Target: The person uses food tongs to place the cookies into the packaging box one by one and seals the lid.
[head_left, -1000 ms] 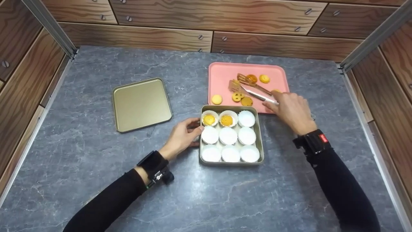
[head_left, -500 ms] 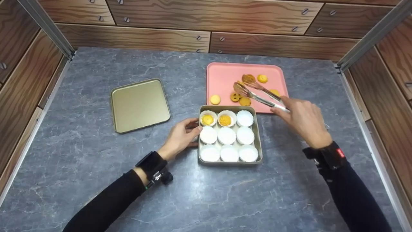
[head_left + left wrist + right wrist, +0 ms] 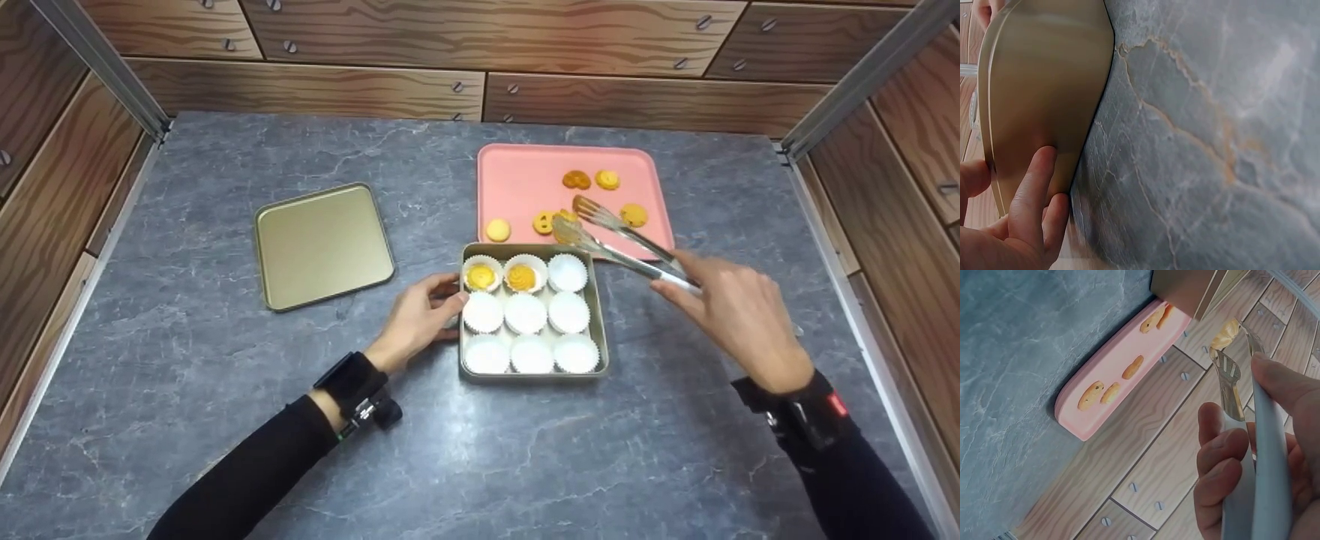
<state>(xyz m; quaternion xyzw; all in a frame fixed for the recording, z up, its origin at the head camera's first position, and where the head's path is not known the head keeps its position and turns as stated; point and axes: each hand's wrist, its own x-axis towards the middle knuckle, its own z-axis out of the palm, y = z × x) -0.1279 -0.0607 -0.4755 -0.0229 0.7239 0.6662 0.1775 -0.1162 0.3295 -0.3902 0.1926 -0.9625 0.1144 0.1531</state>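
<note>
In the head view, my right hand (image 3: 739, 311) grips metal serving tongs (image 3: 630, 261) by their pale handles. Between the tong tips a yellow cookie (image 3: 1225, 334) is pinched, clearest in the right wrist view. The tips hang over the near edge of a pink tray (image 3: 517, 172), close to a square gold tin (image 3: 529, 377). White paper cups (image 3: 525, 313) line the tin in rows; two at the far side hold a yellow cookie (image 3: 480, 277) and an orange swirl cookie (image 3: 520, 278). My left hand (image 3: 420, 311) rests fingers and thumb against the tin's left wall and rim.
Several cookies lie on the tray, among them a round yellow one (image 3: 607, 179) and a pretzel-like brown one (image 3: 577, 179). The tin's lid (image 3: 326, 247) lies flat on the left of the grey marbled table (image 3: 300, 427). Wood-patterned panels (image 3: 375, 30) enclose it.
My right hand has drawn right and towards me, lifting the tongs and a cookie off the tray. My left hand stays at the tin.
</note>
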